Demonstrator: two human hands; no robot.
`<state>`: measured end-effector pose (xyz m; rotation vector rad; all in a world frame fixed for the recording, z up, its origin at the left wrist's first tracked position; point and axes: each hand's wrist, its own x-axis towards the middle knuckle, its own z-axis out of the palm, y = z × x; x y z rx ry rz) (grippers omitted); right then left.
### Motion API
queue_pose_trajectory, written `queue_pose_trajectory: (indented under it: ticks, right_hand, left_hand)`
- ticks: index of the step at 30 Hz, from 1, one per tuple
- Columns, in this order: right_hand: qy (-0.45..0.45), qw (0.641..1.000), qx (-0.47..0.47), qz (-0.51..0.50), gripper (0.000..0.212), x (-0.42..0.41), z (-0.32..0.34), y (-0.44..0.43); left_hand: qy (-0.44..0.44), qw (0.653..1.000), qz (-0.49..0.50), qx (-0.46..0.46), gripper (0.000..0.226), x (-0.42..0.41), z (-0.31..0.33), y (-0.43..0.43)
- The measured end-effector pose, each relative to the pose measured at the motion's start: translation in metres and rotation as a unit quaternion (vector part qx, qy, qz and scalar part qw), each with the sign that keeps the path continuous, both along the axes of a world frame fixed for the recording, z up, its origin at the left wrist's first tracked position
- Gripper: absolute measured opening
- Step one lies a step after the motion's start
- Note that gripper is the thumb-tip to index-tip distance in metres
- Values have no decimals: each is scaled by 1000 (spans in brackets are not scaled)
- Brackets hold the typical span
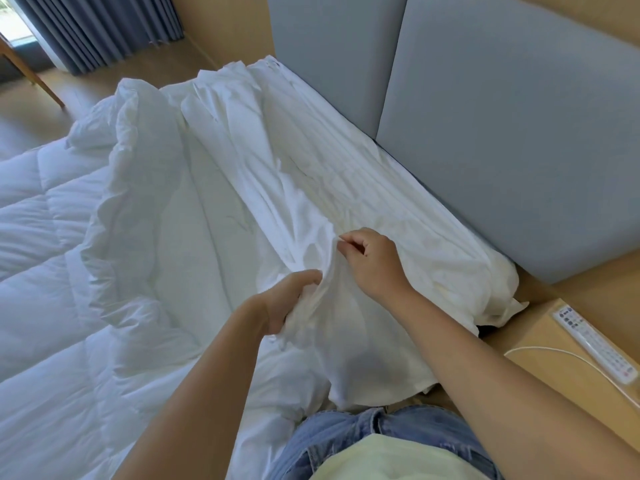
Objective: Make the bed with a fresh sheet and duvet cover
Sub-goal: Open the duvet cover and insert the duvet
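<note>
A white duvet cover [270, 174] lies crumpled along the head of the bed, from the far corner down to the near edge. A quilted white duvet [52, 237] is bunched up on the left and spreads over the mattress. My left hand [291, 303] grips a gathered fold of the cover's near end. My right hand [370, 261] pinches the same raised fold just above it, thumb and fingers together on the fabric. Both hands are lifted slightly off the bed, close to each other.
A grey padded headboard [502, 133] stands along the right. A wooden bedside table [554, 355] at lower right holds a white remote control [595, 344] and a white cable [554, 351]. Blue curtains [104, 29] and wooden floor lie beyond the bed.
</note>
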<state>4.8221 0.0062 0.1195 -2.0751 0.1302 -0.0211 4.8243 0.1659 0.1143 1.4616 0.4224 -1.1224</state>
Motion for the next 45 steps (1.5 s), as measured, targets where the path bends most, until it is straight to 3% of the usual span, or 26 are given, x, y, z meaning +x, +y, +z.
queue_pose_trajectory:
  ticks: [3,6,10,13,15,17,19,21,23,25,27,29,32,33,35,39,45]
  right_hand:
    - [2,1000,23,-2,17,2,6,6]
    - [24,998,58,29,15,-5,8,7]
    - [-70,997,-19,38,17,-30,4,19]
    - [-57,995,-25,78,21,-42,-3,26]
    - [-44,996,-4,72,24,-45,-2,25]
    - [-62,996,-35,46,33,-45,-2,21]
    - [-13,996,-82,31,40,-38,-8,8]
    - [98,986,-120,62,44,-32,-18,-10]
    - [153,971,-151,104,35,-33,-28,-23]
    - [157,974,-129,104,31,-38,-32,-24]
    - [164,983,-29,84,35,-42,-28,-16]
    - [188,977,66,74,41,-42,-22,-7]
    - [225,965,27,133,52,-44,-24,-1]
    - [223,966,18,129,48,-43,-27,-1]
    - [204,975,13,87,13,-39,-30,-2]
    - [104,994,-35,24,46,-34,-23,-7]
    - [-59,996,-69,18,19,-34,1,9]
  left_hand:
    - [0,998,-16,-57,60,2,2,9]
    - [-63,986,64,-139,55,10,6,6]
    - [-31,977,133,-165,66,9,6,-12]
    - [-22,980,139,-140,32,3,0,-20]
    - [-29,983,164,-76,32,4,-3,-23]
    - [-34,978,198,-50,18,5,-4,-24]
    - [-36,971,228,-64,9,6,-3,-24]
    - [-35,958,255,-128,12,6,-1,-21]
    - [-40,942,272,-195,14,5,2,-14]
    - [-44,932,254,-255,34,4,7,-7]
    - [-22,949,208,-236,52,4,6,-5]
    - [12,976,133,-169,42,3,9,-6]
    - [27,990,68,-119,33,3,15,-3]
    - [18,990,75,-121,32,4,15,-1]
    - [-3,985,108,-131,37,5,15,3]
    - [-41,972,157,-171,42,5,11,-1]
    - [-45,962,133,-234,74,-10,1,-20]
